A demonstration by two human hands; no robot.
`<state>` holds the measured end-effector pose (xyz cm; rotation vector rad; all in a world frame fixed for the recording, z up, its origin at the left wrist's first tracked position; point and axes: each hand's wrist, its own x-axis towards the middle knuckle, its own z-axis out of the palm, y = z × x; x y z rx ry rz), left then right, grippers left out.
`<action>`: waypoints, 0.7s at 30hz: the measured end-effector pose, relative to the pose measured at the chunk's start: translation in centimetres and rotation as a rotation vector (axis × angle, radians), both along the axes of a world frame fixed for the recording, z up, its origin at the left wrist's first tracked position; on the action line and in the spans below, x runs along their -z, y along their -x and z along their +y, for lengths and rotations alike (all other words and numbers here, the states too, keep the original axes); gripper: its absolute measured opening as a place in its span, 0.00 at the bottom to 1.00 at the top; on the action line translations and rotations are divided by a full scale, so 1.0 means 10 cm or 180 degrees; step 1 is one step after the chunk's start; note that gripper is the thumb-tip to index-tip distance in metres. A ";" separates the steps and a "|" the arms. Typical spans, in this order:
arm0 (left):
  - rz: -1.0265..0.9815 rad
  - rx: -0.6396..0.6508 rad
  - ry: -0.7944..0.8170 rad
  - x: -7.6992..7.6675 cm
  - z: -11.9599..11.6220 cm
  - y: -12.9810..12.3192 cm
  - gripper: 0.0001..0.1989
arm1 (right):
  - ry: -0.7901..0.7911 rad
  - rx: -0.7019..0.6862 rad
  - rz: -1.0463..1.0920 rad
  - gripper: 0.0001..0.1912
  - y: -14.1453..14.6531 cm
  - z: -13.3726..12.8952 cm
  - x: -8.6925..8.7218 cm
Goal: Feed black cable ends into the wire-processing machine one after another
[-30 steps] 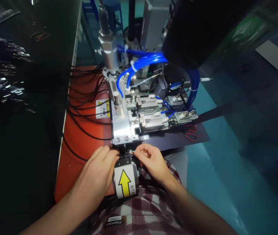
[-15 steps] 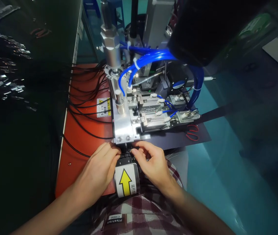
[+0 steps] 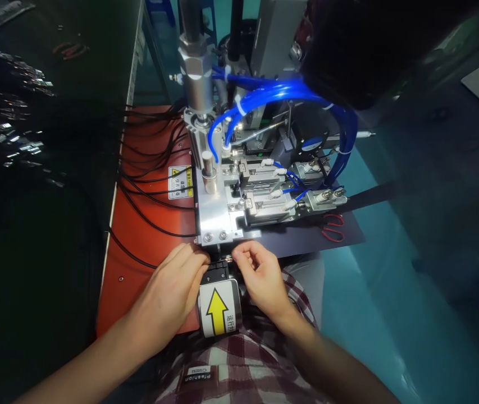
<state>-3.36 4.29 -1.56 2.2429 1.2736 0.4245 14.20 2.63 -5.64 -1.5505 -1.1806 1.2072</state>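
A black cable crosses the red-orange plate and runs under my left hand. The fingers of that hand are closed on it at the left of a small black block in front of the machine. From the other side, my right hand pinches thumb against forefinger at a small shiny cable end; its fingertips partly hide it. Just behind both hands stands the machine's silver metal plate. Below the block sits a rounded white-labelled guard with a yellow arrow.
Several more black cables cross the red-orange plate at left. Blue air tubes arch over small pneumatic cylinders. A tall silver cylinder rises at the back. Red-handled scissors or tweezers lie on the dark plate at right.
My right hand has drawn slightly to the right, showing the shiny end at its fingertips. My left hand stays almost in place. The whole view has shifted a little.
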 end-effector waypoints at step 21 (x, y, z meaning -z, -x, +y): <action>0.0121 0.0030 -0.0231 -0.01 0.00 -0.02 0.08 | 0.0906 -0.0001 0.1385 0.12 -0.01 0.08 0.01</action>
